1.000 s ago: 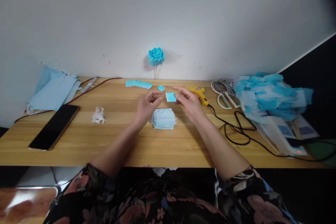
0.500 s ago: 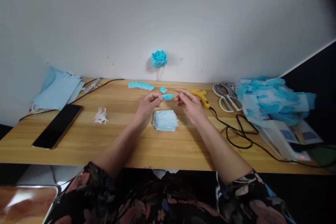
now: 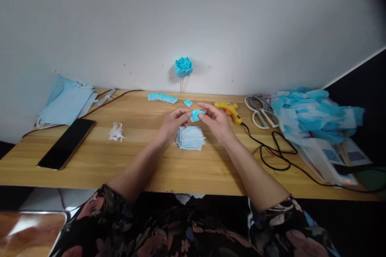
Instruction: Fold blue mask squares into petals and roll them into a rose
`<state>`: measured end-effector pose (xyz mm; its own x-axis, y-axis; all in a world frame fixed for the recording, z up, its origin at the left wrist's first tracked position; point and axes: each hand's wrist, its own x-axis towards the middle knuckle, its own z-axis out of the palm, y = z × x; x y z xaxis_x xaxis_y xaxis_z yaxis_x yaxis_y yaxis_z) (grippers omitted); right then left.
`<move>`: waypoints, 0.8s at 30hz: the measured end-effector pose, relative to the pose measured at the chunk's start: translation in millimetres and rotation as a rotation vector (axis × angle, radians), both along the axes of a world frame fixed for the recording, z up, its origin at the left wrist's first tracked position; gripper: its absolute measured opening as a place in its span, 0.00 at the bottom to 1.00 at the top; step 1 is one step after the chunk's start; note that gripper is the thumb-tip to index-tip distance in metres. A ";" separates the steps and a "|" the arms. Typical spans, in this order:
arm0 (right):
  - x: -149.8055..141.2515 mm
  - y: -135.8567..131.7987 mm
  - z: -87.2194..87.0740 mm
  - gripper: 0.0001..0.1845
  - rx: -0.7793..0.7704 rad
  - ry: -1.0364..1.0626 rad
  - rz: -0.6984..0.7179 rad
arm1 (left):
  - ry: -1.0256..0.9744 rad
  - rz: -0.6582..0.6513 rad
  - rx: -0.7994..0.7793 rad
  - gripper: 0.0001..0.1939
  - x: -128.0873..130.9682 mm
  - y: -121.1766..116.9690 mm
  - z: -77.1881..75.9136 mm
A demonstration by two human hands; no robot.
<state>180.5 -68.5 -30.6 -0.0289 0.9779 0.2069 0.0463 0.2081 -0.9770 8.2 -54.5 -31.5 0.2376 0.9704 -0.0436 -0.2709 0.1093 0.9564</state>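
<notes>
Between my two hands is a small folded piece of blue mask fabric (image 3: pixel 196 115). My left hand (image 3: pixel 175 123) pinches its left side, and my right hand (image 3: pixel 217 122) pinches its right side with thumb and fingers. Just below the hands lies a stack of pale blue fabric squares (image 3: pixel 190 138). Beyond them is one folded blue petal (image 3: pixel 187 103), with a row of overlapping folded pieces (image 3: pixel 162 97) to its left. A blue fabric rose (image 3: pixel 183 67) on a thin stick leans at the wall.
A yellow glue gun (image 3: pixel 226 107) lies right of my right hand, its black cord (image 3: pixel 276 152) looping across the table. White-handled scissors (image 3: pixel 261 116) and a heap of blue fabric scraps (image 3: pixel 316 114) are farther right. At left are face masks (image 3: pixel 68 102), a phone (image 3: pixel 66 144) and white scraps (image 3: pixel 116 132).
My right hand has moved left and closed on the fabric piece, which only my left hand held before. The piece has turned and shows more of its face.
</notes>
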 end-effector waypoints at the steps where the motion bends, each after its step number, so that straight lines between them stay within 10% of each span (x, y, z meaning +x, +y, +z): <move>1: 0.5 0.6 -0.6 0.24 0.004 -0.005 -0.012 | 0.022 -0.003 0.005 0.16 0.1 -0.5 0.6; 24: -2.8 -2.3 -0.9 0.32 -0.019 -0.026 0.059 | 0.255 -0.002 0.122 0.16 1.7 -4.8 6.9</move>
